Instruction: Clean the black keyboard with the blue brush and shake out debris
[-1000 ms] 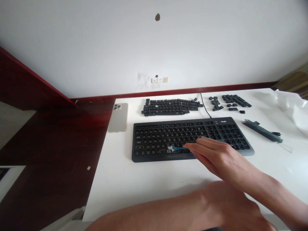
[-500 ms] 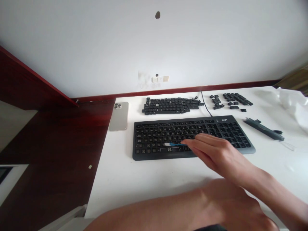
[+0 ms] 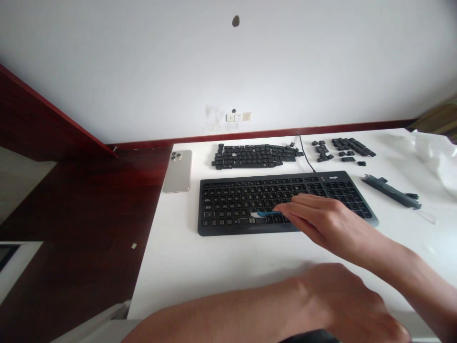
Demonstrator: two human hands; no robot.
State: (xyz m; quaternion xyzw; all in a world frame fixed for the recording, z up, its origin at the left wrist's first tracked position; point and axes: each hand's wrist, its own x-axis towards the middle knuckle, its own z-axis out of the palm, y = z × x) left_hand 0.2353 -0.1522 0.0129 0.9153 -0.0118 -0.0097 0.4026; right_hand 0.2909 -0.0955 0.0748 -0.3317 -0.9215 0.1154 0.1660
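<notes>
A black keyboard (image 3: 221, 230) with its keycaps off lies on the white table, its bare key sockets showing. My right hand (image 3: 317, 214) is closed round a blue toothbrush (image 3: 264, 214) above the lower rows. Its white bristle end points left and rests near the long spacebar slot; the rest of the handle is hidden in my fingers. Across the bottom of the view stretches my left forearm, with my left hand (image 3: 353, 300) at the table's near edge, below my right wrist. The back of that hand shows, while its fingers are hidden.
Behind the keyboard lie rows of loose keycaps (image 3: 250, 156), with more keycaps (image 3: 352, 145) at the back right. A phone (image 3: 177, 171) is on the left. To the right are a dark strip-shaped piece (image 3: 391, 191) and crumpled clear plastic (image 3: 435, 152). A cable (image 3: 306, 155) runs back.
My right hand and the toothbrush have shifted slightly to the right along the lower key rows. My left hand stays about where it was.
</notes>
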